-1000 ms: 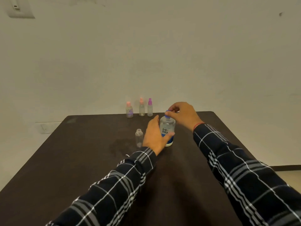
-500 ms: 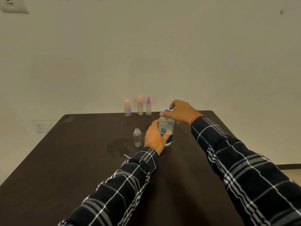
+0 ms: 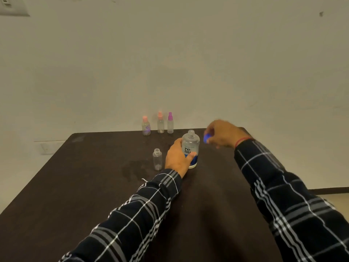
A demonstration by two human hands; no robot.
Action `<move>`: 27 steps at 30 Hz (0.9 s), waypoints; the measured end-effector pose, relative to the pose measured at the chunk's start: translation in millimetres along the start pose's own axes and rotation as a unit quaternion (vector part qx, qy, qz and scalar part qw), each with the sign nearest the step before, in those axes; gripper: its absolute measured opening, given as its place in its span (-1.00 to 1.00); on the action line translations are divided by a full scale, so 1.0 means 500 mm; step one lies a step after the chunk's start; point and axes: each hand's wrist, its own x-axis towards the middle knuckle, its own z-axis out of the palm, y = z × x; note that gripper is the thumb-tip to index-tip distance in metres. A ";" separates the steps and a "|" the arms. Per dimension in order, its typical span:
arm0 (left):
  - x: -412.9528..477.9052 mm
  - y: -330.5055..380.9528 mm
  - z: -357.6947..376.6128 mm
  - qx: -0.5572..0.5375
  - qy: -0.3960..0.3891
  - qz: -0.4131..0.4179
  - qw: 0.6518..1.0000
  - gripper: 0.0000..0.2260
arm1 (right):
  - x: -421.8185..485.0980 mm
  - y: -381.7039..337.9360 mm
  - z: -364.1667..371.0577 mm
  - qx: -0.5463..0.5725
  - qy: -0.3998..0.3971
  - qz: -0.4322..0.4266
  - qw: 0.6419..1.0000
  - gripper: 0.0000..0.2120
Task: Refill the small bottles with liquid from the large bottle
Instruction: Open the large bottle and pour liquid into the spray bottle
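Large clear plastic bottle [image 3: 191, 142] with a white-and-blue label stands upright on the dark brown table [image 3: 90, 186], its threaded neck uncapped. It is judged the heaviest item present, though the liquid level cannot be read. The wall is probably thin and will flex under a hard squeeze, so take hold around the straight, labelled mid-body, below the shoulder. With the neck open, any careless tilt will spill. A small clear uncapped bottle [image 3: 157, 160] stands just left of the large bottle, near it but apart. It appears empty, hence light and easily toppled, and its narrow mouth calls for a slow pour with the body steadied. Behind and to the left of the large bottle, in a row at the far table edge, stand a small bottle with a pink cap and purple label [image 3: 146, 128], a small bottle with an orange cap [image 3: 160, 126] and a small bottle with a magenta spray top [image 3: 170, 126]. All three are light and closed. A blue screw cap [image 3: 206, 138] sits to the right of the large bottle's neck, clear of it; it is rigid, light and easily dropped. The left hand [image 3: 177, 157] is wrapped around the left side of the large bottle at label height, thumb across the front of the label, fingers hidden behind. The right hand [image 3: 222, 134] is to the right of the large bottle, level with its neck, fingers curled and pinching the blue screw cap; blur hides exact finger placement.
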 end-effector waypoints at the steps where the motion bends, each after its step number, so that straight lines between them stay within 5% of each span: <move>1: -0.001 0.000 -0.001 0.004 -0.002 0.003 1.000 -0.44 | -0.014 0.013 0.025 -0.010 -0.032 0.019 0.999 -0.85; 8: -0.047 -0.008 -0.032 0.008 -0.043 -0.019 0.999 -0.15 | -0.044 0.049 0.196 0.012 -0.113 0.054 0.992 -0.83; 13: -0.127 -0.077 -0.126 0.029 0.014 0.068 0.997 -0.78 | -0.037 0.051 0.240 -0.010 -0.096 0.043 0.994 -0.73; 15: -0.131 -0.120 -0.168 0.053 0.066 0.075 0.994 -0.88 | -0.037 0.057 0.235 0.018 -0.105 0.053 0.993 -0.63; 20: -0.084 -0.192 -0.214 0.042 0.126 0.014 0.991 -0.83 | -0.024 0.073 0.191 0.189 0.002 0.088 0.978 -0.43; 27: -0.018 -0.191 -0.192 0.014 -0.008 0.029 0.999 -0.34 | 0.030 0.049 0.204 0.278 0.070 0.029 0.958 -0.12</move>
